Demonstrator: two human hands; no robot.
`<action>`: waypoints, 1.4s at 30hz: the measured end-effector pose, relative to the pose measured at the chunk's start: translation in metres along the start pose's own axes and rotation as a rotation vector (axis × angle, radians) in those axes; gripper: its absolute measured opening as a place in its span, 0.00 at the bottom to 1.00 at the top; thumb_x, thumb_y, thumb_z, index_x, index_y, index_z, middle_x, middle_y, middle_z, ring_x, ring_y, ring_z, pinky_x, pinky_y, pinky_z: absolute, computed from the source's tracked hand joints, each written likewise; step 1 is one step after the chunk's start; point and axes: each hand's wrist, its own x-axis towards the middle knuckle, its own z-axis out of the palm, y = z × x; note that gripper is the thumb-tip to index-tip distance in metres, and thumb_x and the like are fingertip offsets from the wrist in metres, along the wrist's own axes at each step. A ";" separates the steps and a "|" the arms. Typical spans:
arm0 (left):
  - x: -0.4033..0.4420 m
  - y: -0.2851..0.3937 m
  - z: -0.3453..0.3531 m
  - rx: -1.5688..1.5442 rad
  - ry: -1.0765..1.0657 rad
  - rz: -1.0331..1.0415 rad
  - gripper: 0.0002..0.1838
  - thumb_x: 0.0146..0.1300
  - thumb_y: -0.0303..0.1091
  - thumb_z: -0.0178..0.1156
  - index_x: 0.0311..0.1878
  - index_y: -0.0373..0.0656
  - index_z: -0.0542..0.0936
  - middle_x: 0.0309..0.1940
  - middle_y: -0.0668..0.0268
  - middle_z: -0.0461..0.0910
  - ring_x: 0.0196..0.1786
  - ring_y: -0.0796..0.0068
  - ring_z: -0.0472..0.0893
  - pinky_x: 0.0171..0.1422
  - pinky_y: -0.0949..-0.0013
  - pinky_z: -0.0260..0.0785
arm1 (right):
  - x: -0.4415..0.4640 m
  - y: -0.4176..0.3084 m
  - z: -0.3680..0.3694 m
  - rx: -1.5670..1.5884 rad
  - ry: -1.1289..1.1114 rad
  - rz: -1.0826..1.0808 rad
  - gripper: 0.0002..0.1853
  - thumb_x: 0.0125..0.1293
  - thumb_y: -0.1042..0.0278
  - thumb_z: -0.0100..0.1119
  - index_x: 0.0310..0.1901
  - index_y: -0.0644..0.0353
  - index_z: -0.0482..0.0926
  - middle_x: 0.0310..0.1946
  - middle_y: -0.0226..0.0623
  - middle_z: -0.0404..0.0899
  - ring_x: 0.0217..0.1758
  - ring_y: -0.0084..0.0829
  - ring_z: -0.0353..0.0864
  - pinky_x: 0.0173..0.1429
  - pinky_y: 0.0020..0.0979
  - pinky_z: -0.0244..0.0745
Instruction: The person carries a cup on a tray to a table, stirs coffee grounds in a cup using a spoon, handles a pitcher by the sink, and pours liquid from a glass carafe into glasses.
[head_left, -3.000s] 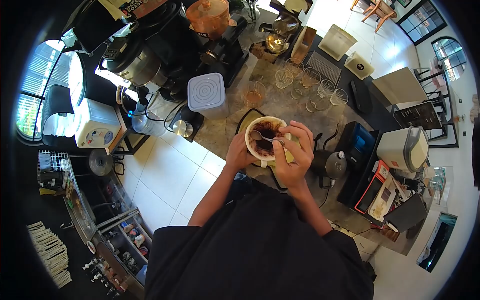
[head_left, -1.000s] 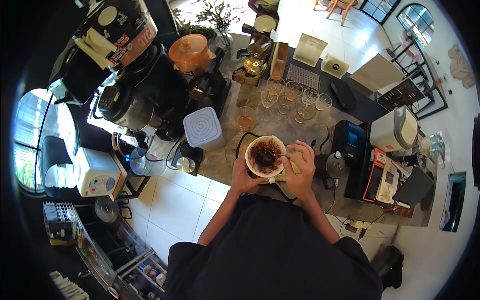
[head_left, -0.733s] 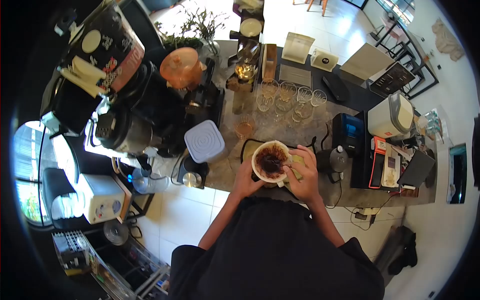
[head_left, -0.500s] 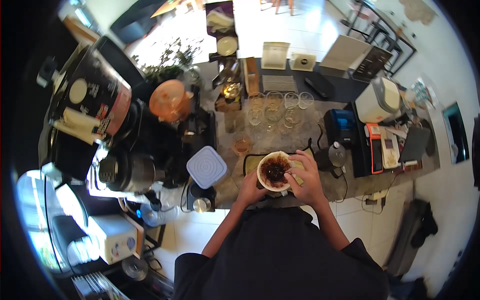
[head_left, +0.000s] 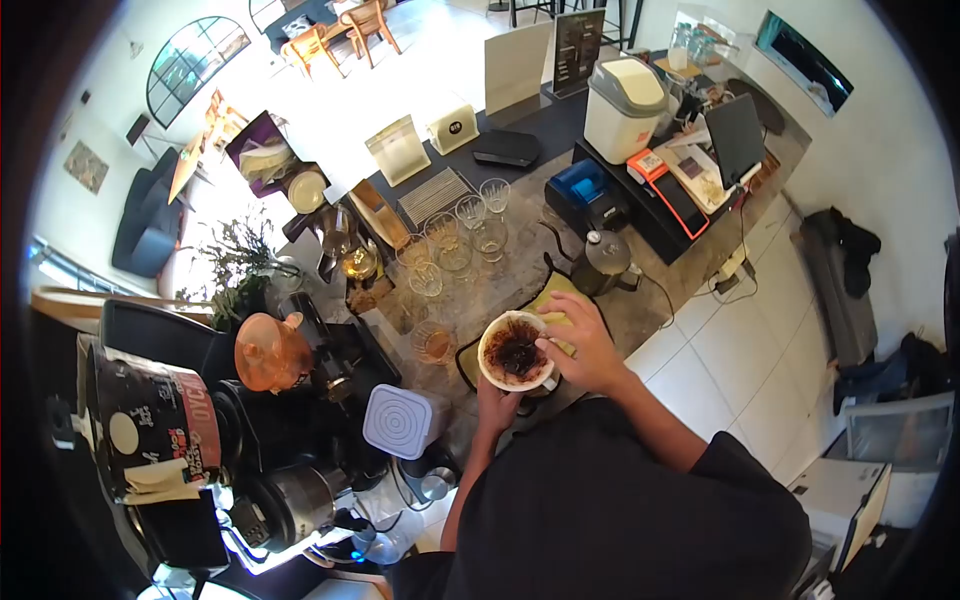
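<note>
A white coffee dripper [head_left: 549, 377], lined with a paper filter [head_left: 492, 341] full of dark wet coffee grounds [head_left: 515, 350], is in front of my body at the counter's near edge. My left hand [head_left: 497, 404] is closed around its lower left side, its fingers partly hidden beneath. At the right rim, the fingertips of my right hand [head_left: 582, 347] pinch the filter's edge, with the other fingers raised. Behind the dripper lies a yellow-green mat [head_left: 545, 298] with a dark border. To the left, a small glass of brown liquid [head_left: 433, 343] stands on the counter.
Several clear glasses [head_left: 450, 245] stand farther back. A gooseneck kettle [head_left: 604, 262] is at the right, near a blue-and-black device [head_left: 585, 190]. A square pale-lidded container [head_left: 400, 422] and a coffee grinder [head_left: 290, 508] stand at the left.
The camera view has turned, so the counter now runs diagonally and more of the right side shows. Both hands stay on the dripper and filter, with little change in grip.
</note>
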 end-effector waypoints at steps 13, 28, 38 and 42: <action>0.003 0.009 -0.004 0.082 0.004 0.057 0.27 0.57 0.37 0.74 0.58 0.35 0.83 0.56 0.52 0.86 0.62 0.50 0.84 0.70 0.54 0.70 | -0.007 0.010 0.009 0.112 0.063 0.119 0.06 0.64 0.72 0.72 0.37 0.64 0.85 0.56 0.40 0.83 0.70 0.48 0.75 0.74 0.48 0.68; 0.010 0.028 -0.010 -0.174 -0.094 -0.071 0.24 0.62 0.29 0.69 0.61 0.32 0.80 0.56 0.58 0.86 0.59 0.68 0.84 0.67 0.63 0.74 | -0.012 -0.001 0.012 0.076 0.141 0.166 0.06 0.66 0.70 0.70 0.38 0.63 0.85 0.50 0.40 0.85 0.59 0.44 0.81 0.67 0.44 0.72; 0.011 0.029 -0.018 -0.121 -0.105 -0.043 0.24 0.61 0.27 0.68 0.61 0.31 0.80 0.58 0.58 0.85 0.59 0.67 0.83 0.68 0.63 0.73 | -0.022 0.007 0.001 0.213 0.017 0.257 0.07 0.67 0.71 0.69 0.40 0.66 0.84 0.51 0.41 0.84 0.58 0.43 0.82 0.64 0.40 0.74; 0.012 0.032 -0.016 -0.120 -0.124 -0.063 0.23 0.61 0.28 0.68 0.59 0.31 0.81 0.56 0.58 0.86 0.58 0.68 0.84 0.68 0.63 0.73 | -0.023 0.006 0.000 0.140 0.085 0.256 0.08 0.68 0.70 0.69 0.41 0.66 0.84 0.50 0.41 0.85 0.55 0.43 0.83 0.62 0.39 0.75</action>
